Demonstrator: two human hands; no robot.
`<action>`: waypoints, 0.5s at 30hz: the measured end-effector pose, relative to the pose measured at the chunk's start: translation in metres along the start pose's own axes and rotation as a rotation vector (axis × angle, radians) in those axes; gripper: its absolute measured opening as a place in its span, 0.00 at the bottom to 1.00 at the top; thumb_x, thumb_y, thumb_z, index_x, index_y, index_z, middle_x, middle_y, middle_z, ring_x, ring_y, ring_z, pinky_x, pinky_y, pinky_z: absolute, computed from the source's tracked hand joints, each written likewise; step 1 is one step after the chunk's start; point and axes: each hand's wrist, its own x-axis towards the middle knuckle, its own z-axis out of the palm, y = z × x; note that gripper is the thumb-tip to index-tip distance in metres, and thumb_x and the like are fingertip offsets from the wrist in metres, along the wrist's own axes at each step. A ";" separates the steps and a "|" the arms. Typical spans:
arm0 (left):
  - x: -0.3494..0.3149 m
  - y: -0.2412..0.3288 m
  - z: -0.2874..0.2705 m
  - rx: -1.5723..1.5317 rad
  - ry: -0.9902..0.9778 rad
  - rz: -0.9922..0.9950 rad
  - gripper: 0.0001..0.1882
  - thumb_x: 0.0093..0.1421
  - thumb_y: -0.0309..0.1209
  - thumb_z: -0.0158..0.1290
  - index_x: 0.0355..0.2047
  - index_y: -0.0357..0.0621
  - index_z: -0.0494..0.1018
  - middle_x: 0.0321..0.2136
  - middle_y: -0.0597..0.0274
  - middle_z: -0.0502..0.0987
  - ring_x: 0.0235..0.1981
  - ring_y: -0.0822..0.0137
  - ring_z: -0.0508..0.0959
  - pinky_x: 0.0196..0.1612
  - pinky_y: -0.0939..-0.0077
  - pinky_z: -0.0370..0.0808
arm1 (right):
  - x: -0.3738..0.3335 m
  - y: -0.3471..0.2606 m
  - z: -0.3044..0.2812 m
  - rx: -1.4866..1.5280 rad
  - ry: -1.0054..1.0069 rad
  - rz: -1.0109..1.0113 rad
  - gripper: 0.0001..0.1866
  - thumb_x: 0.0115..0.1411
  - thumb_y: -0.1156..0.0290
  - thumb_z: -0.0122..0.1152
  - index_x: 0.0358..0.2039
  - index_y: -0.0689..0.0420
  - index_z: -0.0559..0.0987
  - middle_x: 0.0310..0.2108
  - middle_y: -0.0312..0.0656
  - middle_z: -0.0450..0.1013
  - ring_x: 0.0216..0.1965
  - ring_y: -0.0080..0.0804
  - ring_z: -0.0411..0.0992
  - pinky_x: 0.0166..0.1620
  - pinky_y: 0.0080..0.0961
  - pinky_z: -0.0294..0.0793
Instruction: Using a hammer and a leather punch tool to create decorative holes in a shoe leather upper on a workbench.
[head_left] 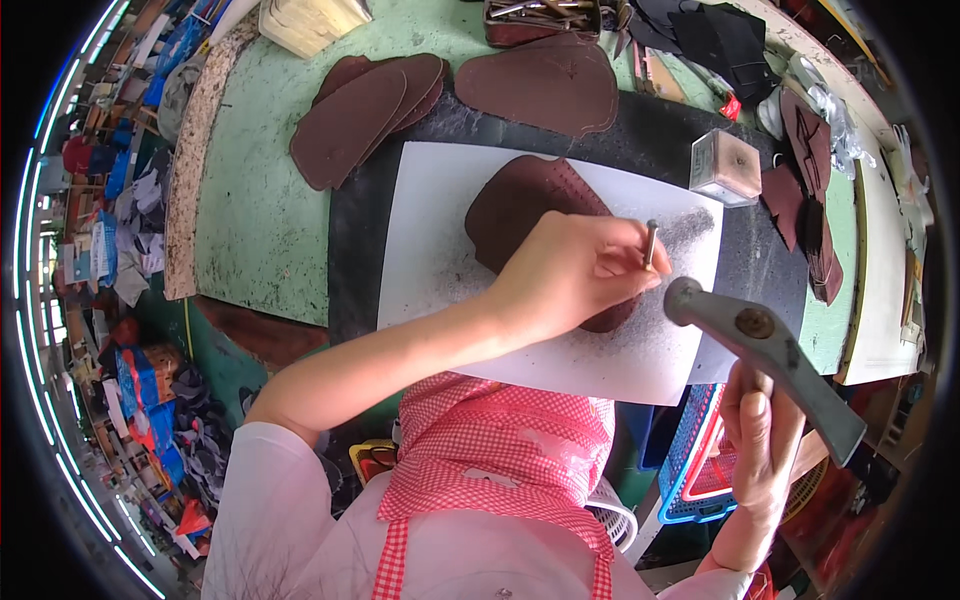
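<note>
My left hand pinches a thin metal punch upright over a dark brown leather piece lying on a white cutting board. The hand covers the piece's near edge. My right hand grips a hammer by its handle, its metal head raised just right of the punch, apart from it. The leather shows rows of small holes.
Several brown leather cut-outs lie stacked on the green table at the back left, another large one behind the board. A small clear box stands at the right, a tool tray at the back. A blue crate sits below the table edge.
</note>
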 end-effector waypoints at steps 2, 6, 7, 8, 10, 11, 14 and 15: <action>0.001 -0.001 -0.002 0.010 0.000 0.014 0.06 0.61 0.20 0.53 0.38 0.33 0.75 0.35 0.63 0.79 0.40 0.76 0.78 0.47 0.81 0.75 | 0.001 0.008 0.000 -0.036 -0.003 -0.042 0.26 0.68 0.51 0.45 0.51 0.63 0.69 0.21 0.33 0.63 0.15 0.12 0.50 0.18 0.14 0.48; -0.001 -0.004 -0.003 0.037 -0.013 0.076 0.06 0.60 0.20 0.54 0.37 0.33 0.75 0.34 0.62 0.79 0.39 0.77 0.78 0.44 0.81 0.76 | 0.001 -0.006 -0.006 0.037 0.037 0.047 0.18 0.63 0.60 0.56 0.36 0.66 0.76 0.23 0.39 0.69 0.21 0.21 0.64 0.24 0.19 0.61; 0.000 -0.004 -0.004 0.049 -0.018 0.108 0.06 0.59 0.21 0.55 0.37 0.35 0.75 0.34 0.62 0.79 0.38 0.77 0.79 0.41 0.82 0.76 | 0.000 -0.011 -0.008 0.067 0.057 0.100 0.19 0.62 0.58 0.57 0.36 0.66 0.76 0.24 0.39 0.69 0.21 0.22 0.65 0.25 0.18 0.61; -0.001 -0.002 -0.004 0.051 -0.021 0.104 0.06 0.59 0.21 0.55 0.37 0.35 0.75 0.34 0.62 0.79 0.38 0.77 0.79 0.41 0.82 0.76 | -0.002 -0.010 -0.014 0.012 0.062 0.104 0.20 0.61 0.56 0.58 0.36 0.66 0.76 0.24 0.38 0.69 0.21 0.22 0.65 0.25 0.18 0.61; -0.003 0.003 -0.003 0.381 -0.013 0.172 0.07 0.57 0.22 0.57 0.37 0.39 0.76 0.33 0.61 0.80 0.35 0.76 0.80 0.36 0.84 0.76 | -0.007 -0.006 -0.020 -0.077 0.119 0.009 0.22 0.58 0.54 0.58 0.33 0.65 0.74 0.23 0.37 0.67 0.21 0.23 0.66 0.25 0.20 0.60; -0.004 0.001 -0.001 0.383 -0.019 0.168 0.07 0.57 0.22 0.57 0.37 0.39 0.76 0.33 0.61 0.80 0.35 0.76 0.80 0.36 0.84 0.76 | -0.011 -0.010 -0.011 0.071 0.232 0.047 0.22 0.57 0.52 0.59 0.28 0.62 0.72 0.23 0.38 0.66 0.20 0.23 0.65 0.23 0.24 0.58; -0.008 -0.002 0.003 0.711 0.058 0.522 0.06 0.56 0.28 0.57 0.35 0.43 0.77 0.30 0.58 0.80 0.26 0.63 0.81 0.29 0.76 0.75 | 0.000 0.002 -0.010 -0.376 0.042 -0.164 0.20 0.60 0.53 0.58 0.25 0.58 0.69 0.18 0.38 0.63 0.17 0.24 0.64 0.20 0.25 0.58; -0.007 -0.003 0.002 0.711 0.059 0.524 0.06 0.56 0.28 0.57 0.35 0.43 0.77 0.30 0.58 0.80 0.26 0.63 0.81 0.29 0.76 0.75 | 0.004 -0.007 -0.012 -0.180 -0.018 -0.005 0.19 0.62 0.54 0.55 0.28 0.59 0.71 0.17 0.39 0.62 0.16 0.25 0.61 0.20 0.26 0.57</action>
